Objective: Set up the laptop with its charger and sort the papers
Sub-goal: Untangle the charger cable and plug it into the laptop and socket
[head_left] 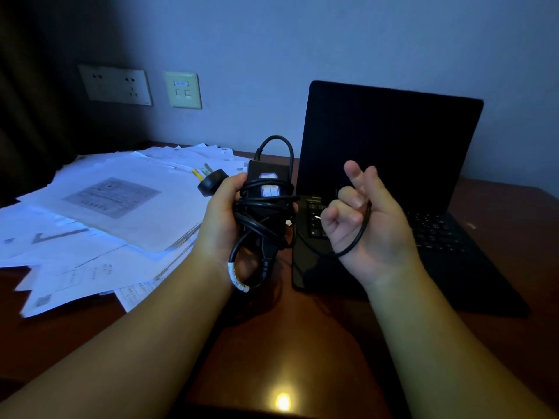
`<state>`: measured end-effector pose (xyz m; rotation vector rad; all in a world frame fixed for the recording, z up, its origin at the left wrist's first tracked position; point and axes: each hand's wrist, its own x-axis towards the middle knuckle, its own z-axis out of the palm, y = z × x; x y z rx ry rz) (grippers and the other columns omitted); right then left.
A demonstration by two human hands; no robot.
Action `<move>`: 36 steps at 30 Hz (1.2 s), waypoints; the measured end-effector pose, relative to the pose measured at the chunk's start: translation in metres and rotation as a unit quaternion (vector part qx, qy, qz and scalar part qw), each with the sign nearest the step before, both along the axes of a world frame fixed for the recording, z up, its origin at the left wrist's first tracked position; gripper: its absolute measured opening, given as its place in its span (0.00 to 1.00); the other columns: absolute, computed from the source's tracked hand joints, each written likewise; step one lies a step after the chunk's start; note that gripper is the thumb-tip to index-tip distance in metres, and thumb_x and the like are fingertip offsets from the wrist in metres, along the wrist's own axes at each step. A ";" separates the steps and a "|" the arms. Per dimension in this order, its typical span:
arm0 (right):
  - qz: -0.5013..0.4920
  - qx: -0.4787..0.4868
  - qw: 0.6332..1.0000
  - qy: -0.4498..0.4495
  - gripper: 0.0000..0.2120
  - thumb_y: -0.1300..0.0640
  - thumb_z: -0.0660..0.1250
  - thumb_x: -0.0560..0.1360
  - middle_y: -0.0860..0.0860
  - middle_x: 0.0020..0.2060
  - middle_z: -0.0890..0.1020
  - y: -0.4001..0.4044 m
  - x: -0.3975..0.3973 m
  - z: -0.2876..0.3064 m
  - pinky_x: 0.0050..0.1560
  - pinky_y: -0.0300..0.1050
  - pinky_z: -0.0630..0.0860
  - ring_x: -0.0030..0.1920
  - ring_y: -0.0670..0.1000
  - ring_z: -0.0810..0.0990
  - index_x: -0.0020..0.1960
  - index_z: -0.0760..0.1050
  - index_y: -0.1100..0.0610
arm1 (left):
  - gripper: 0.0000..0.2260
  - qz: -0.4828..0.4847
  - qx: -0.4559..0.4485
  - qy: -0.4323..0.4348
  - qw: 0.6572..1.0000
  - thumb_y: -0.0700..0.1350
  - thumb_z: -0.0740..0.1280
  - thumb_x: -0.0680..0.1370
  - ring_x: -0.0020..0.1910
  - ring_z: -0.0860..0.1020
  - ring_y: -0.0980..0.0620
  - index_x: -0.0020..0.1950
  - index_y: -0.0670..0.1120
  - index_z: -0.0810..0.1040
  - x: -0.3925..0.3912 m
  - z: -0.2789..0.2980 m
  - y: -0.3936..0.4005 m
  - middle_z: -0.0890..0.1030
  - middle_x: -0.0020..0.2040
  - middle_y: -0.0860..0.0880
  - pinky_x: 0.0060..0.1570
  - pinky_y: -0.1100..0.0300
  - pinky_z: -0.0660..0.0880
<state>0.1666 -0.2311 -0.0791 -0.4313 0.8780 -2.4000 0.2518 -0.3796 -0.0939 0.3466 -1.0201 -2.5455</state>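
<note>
**Charger still bundled, papers still loose**

Forearms first, since they fill the bottom of the frame nearest me, both reaching up the middle over the desk, dark wood with a lamp glare at the bottom centre.

Going by size, the laptop stands right of centre, lid raised, screen dark, keyboard showing behind my right hand. Opening it looks like the only finished part of the setup; I see nothing plugged into it.

Left of centre the papers lie in a loose, overlapping heap, sheets skewed at several angles. I judge the sorting not yet begun.

At upper left the wall socket has nothing in it, with a smaller pale wall plate beside it.

At mid-frame my left hand grips the charger, thumb and fingers wrapped round the black brick, which is wound in its cord. Several turns remain on it. The plug sticks out above my thumb, prongs pointing up and away, over the papers.

My right hand is palm up just right of the brick, fingers curled round one strand of cord that loops from the bundle across my palm; the index finger and thumb stick up loosely.

So what is left, as I judge it: finish unwinding, plug both ends in, then sort the pile.
</note>
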 end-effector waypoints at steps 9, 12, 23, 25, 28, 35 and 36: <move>-0.188 0.108 0.932 0.291 0.17 0.60 0.66 0.79 0.48 0.33 0.76 0.047 0.084 0.048 0.40 0.42 0.79 0.29 0.45 0.73 0.66 0.74 0.45 | 0.17 -0.022 0.018 0.038 0.999 0.54 0.65 0.79 0.40 0.84 0.44 0.42 0.44 0.87 0.064 0.030 0.041 0.84 0.44 0.43 0.39 0.54 0.82; -0.268 0.114 0.886 0.359 0.19 0.60 0.67 0.78 0.46 0.34 0.78 0.068 0.111 0.062 0.39 0.43 0.80 0.28 0.45 0.74 0.66 0.73 0.45 | 0.16 -0.034 0.015 0.058 0.998 0.53 0.64 0.80 0.41 0.83 0.43 0.44 0.44 0.86 0.086 0.044 0.055 0.83 0.44 0.42 0.40 0.54 0.81; -0.283 0.140 0.940 0.127 0.11 0.47 0.58 0.86 0.47 0.30 0.80 0.109 0.167 0.052 0.33 0.44 0.76 0.25 0.48 0.74 0.61 0.77 0.47 | 0.17 -0.081 0.004 0.089 0.993 0.54 0.63 0.80 0.44 0.82 0.42 0.47 0.43 0.85 0.138 0.079 0.099 0.82 0.48 0.41 0.41 0.55 0.80; -0.217 0.162 0.963 -0.004 0.22 0.39 0.55 0.84 0.49 0.33 0.81 0.108 0.173 0.044 0.37 0.46 0.76 0.29 0.49 0.76 0.60 0.78 0.53 | 0.17 -0.083 0.007 0.095 0.992 0.54 0.63 0.80 0.45 0.82 0.42 0.50 0.43 0.84 0.143 0.082 0.102 0.82 0.50 0.41 0.42 0.55 0.80; -0.118 0.223 0.967 -0.043 0.34 0.30 0.51 0.81 0.53 0.41 0.84 0.109 0.181 0.031 0.44 0.54 0.80 0.40 0.54 0.81 0.56 0.83 0.56 | 0.17 -0.093 0.005 0.100 0.991 0.54 0.65 0.78 0.47 0.81 0.42 0.47 0.42 0.86 0.149 0.087 0.100 0.82 0.50 0.41 0.48 0.53 0.78; 0.187 0.289 0.939 0.022 0.55 0.19 0.38 0.71 0.63 0.59 0.84 0.113 0.186 0.008 0.39 0.48 0.81 0.47 0.61 0.86 0.56 0.85 0.61 | 0.15 -0.074 -0.023 0.113 0.991 0.53 0.67 0.72 0.44 0.82 0.43 0.51 0.45 0.84 0.160 0.105 0.083 0.80 0.53 0.43 0.39 0.56 0.81; 0.224 0.302 0.925 0.046 0.56 0.18 0.39 0.70 0.64 0.60 0.83 0.116 0.184 0.007 0.33 0.44 0.78 0.45 0.60 0.86 0.57 0.85 0.62 | 0.16 -0.067 -0.032 0.106 0.992 0.54 0.66 0.76 0.44 0.82 0.43 0.55 0.45 0.83 0.159 0.106 0.079 0.80 0.54 0.42 0.38 0.56 0.82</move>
